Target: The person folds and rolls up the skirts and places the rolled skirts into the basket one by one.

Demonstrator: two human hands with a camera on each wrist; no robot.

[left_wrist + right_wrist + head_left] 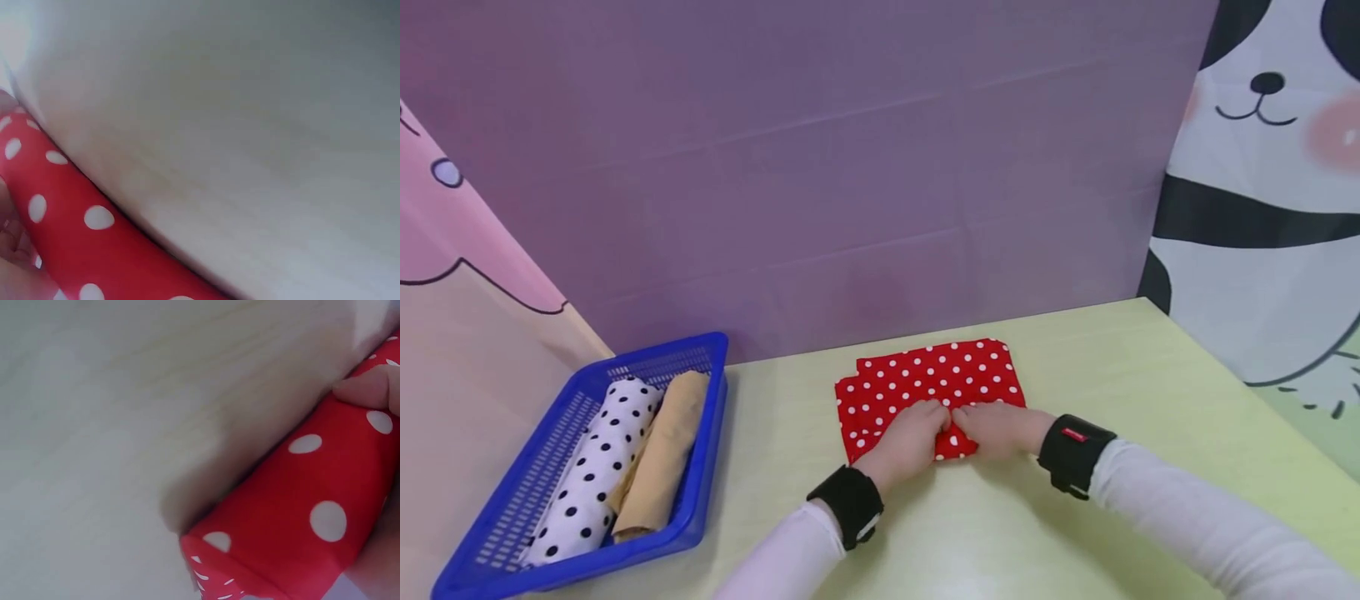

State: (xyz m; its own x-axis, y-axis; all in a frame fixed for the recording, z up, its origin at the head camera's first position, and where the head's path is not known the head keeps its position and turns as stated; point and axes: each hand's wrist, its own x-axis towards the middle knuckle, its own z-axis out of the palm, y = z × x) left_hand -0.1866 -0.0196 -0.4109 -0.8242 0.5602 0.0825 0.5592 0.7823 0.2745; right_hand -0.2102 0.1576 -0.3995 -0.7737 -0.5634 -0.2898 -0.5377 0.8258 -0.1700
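A red cloth with white polka dots [955, 371] lies folded on the pale table near its back edge. Its near edge is turned over into a thick, rounded fold, seen close up in the left wrist view [87, 244] and the right wrist view. My left hand [910, 437] grips this fold near its middle, fingers curled over it. Close beside it, my right hand [996, 427] holds the same fold, and its thumb [365, 387] presses on the cloth in the right wrist view. Some fingers of both hands are hidden by the cloth.
On the left stands a blue plastic basket [696, 508]. Inside it lie a rolled white cloth with black dots [598, 462] and a rolled tan cloth [662, 458]. A purple sheet [850, 167] hangs behind the table [1097, 375], with a panda-print sheet [1262, 292] at the right.
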